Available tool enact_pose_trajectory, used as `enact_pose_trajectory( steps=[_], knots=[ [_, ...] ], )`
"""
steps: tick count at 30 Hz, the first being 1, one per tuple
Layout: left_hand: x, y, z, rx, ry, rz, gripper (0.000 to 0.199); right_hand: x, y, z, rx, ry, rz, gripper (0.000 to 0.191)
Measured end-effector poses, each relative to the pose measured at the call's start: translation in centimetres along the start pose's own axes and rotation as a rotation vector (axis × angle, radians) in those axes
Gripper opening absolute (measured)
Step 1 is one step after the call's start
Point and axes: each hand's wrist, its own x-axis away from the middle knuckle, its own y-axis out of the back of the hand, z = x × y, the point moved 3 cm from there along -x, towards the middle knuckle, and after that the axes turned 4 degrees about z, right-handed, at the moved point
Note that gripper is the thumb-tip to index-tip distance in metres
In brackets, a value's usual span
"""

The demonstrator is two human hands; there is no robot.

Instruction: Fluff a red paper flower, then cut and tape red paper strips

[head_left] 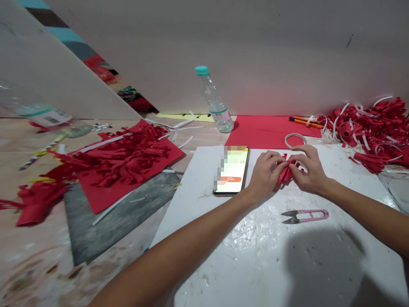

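My left hand point(266, 174) and my right hand point(309, 169) pinch a small red fringed piece point(286, 172) between them, over the white board point(243, 251). The fingertips of both hands meet close together on its upper part, and its cut strips hang down below them. Left of my left hand lies a phone point(230, 172) with its screen lit. Pink-handled thread snips point(305, 216) rest on the board below my hands. A ring of tape point(295, 140) sits just behind my right hand.
Red fringed pieces point(128, 164) lie on red sheet material over a grey slab point(128, 226) at left. A clear bottle point(217, 102) with a teal cap stands behind the phone. More red fringed bundles point(367, 132) are heaped at the far right, near orange pencils point(306, 122).
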Motion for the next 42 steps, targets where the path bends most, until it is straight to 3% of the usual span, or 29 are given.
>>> enact_pose_trajectory(
  steps=[19,23,27,31,42],
  knots=[
    [0.0,-0.2,0.1,-0.001,0.020,-0.016,0.016,0.0,-0.1,-0.2,0.023,-0.005,0.024,0.010],
    [-0.2,-0.1,0.1,-0.002,0.028,-0.016,0.016,0.0,0.3,0.1,-0.002,0.019,0.012,0.022],
    [-0.3,0.0,0.1,-0.001,0.065,-0.012,0.016,0.1,0.2,1.0,-0.032,0.154,0.082,0.035],
    [-0.3,0.0,0.2,0.019,0.082,-0.008,0.015,0.3,-0.2,1.6,0.000,0.230,0.112,0.025],
    [-0.5,0.0,0.5,0.024,0.162,0.017,0.016,0.3,-0.5,1.1,0.011,0.098,0.048,0.014]
  ],
)
